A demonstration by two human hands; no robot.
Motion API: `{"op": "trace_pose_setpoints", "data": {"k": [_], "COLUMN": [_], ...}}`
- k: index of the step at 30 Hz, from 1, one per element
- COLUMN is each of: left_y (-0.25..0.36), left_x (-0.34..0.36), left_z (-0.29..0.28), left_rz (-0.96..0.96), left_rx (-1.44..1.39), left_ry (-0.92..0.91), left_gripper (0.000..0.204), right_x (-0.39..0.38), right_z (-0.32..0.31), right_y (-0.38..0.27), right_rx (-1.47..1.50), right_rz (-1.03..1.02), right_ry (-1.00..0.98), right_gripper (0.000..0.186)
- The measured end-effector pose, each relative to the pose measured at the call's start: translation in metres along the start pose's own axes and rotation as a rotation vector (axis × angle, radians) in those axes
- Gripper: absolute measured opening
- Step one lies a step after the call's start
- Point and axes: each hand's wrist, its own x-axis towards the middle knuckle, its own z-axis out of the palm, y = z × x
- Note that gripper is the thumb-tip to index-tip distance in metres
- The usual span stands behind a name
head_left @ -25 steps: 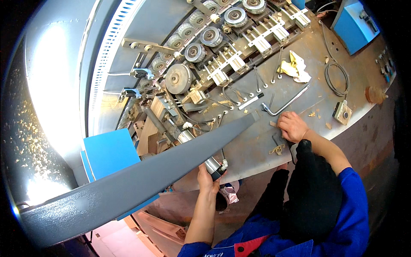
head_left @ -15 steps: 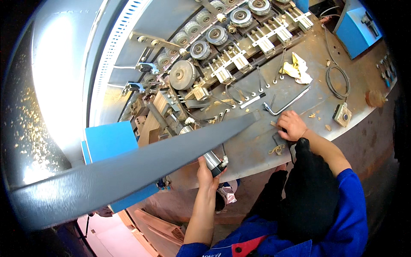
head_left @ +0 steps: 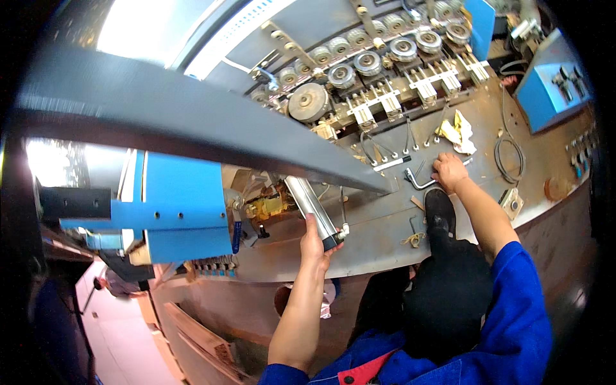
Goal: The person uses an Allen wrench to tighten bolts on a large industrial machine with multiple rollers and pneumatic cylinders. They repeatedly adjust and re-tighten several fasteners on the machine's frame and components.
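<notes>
My left hand [head_left: 314, 245] is wrapped around the lower end of a silver air cylinder [head_left: 309, 204] with a black end cap. A white elbow fitting [head_left: 345, 229] with a tube sticks out beside that cap. Over on the metal table, my right hand [head_left: 450, 171] lies with curled fingers on the handle of an L-shaped socket wrench [head_left: 418, 182]; part of the handle is hidden beneath it. A small hex key [head_left: 412, 224] rests nearer me, by a tangle of yellowish string [head_left: 414, 240]. A white-and-black marker [head_left: 391, 163] is left of the wrench.
A grey beam [head_left: 212, 122] crosses in front of the machine. Rollers [head_left: 367, 63] and clamp blocks line the back. My black shoe [head_left: 439, 212] stands on the table. Crumpled yellow-white paper [head_left: 458, 133], coiled cable [head_left: 508, 160], a push-button box [head_left: 511, 203] and a blue box [head_left: 553, 96] are right.
My right hand has moved from beside the hex key up onto the wrench's handle. My left hand stays on the cylinder. The view has shifted, and the beam now crosses higher.
</notes>
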Motion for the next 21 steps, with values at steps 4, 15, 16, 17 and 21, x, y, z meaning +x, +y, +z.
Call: {"op": "trace_pose_setpoints", "data": {"k": [4, 15, 16, 17, 21], "left_y": [-0.003, -0.020, -0.022, -0.020, -0.034], "left_x": [0.001, 0.009, 0.013, 0.012, 0.021], "left_z": [-0.002, -0.016, -0.018, -0.021, -0.025], "left_rz": [0.028, 0.058, 0.054, 0.037, 0.071], "left_rx": [-0.006, -0.154, -0.174, -0.154, -0.277], "left_ry": [-0.022, -0.112, -0.121, -0.128, -0.244], "left_gripper": [0.074, 0.063, 0.063, 0.063, 0.062], "right_x": [0.003, 0.010, 0.008, 0.006, 0.006], "right_z": [-0.007, -0.010, -0.011, -0.012, -0.006], "right_y": [-0.011, -0.025, -0.027, -0.029, -0.010], "right_rx": [-0.006, -0.049, -0.048, -0.046, -0.144], "right_rz": [0.020, -0.017, -0.046, -0.075, -0.245], "right_ry": [-0.002, -0.129, -0.132, -0.135, -0.161], "right_gripper": [0.037, 0.038, 0.039, 0.039, 0.038]}}
